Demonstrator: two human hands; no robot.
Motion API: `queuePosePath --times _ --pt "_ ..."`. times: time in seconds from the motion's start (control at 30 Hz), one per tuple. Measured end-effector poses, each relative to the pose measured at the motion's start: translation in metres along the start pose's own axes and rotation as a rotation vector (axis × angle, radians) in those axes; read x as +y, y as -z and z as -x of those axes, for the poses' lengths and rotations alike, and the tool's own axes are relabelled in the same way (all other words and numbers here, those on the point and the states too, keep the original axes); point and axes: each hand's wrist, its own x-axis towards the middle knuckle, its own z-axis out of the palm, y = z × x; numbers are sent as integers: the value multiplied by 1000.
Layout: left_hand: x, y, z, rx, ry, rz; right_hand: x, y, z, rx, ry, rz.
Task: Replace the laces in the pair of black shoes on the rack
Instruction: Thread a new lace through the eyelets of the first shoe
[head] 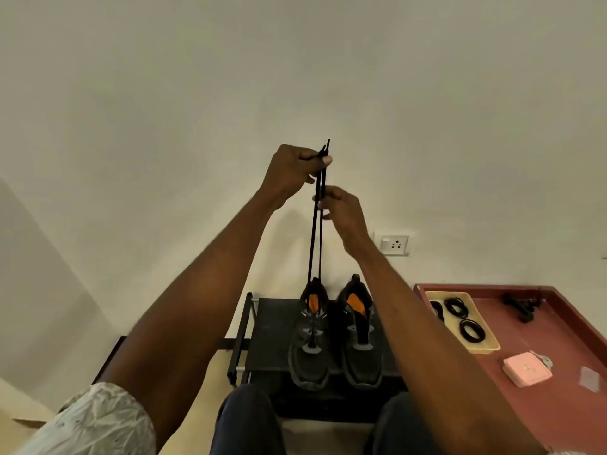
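Two black shoes with orange insoles stand side by side on a black rack [272, 336]. The left shoe [310, 343] is partly laced; the right shoe [359, 336] shows no lace. Both ends of a black lace [314, 238] rise taut from the left shoe's upper eyelets. My left hand [294, 174] is raised high and pinches the two lace tips together. Just below it, my right hand [340, 208] curls its fingers round both strands.
To the right stands a red table [538, 408] holding a yellow tray [483, 344] with several coiled black laces, a pink box [526, 373] and a small black object [522, 307]. A wall socket [394, 244] sits behind. My knees are below the rack.
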Motion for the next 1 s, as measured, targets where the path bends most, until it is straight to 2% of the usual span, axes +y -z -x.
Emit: queuePosePath --times 0.1,0.33,0.67,0.77,0.87,0.93,1.0 --pt "7 -1 8 4 7 26 -39 10 5 -78 114 -3" --pt "9 3 20 -36 69 3 -41 28 -3 72 118 232" --pt "16 1 36 14 94 152 -55 36 -2 85 101 163" --pt "17 5 39 -120 160 101 -62 39 -2 47 54 109" --pt "18 8 38 -244 215 -34 -75 43 -3 40 49 155" --pt "19 5 37 -239 177 -109 -84 42 -4 -2 64 229" --pt "19 0 36 -159 136 -137 -90 37 -2 -61 84 287"
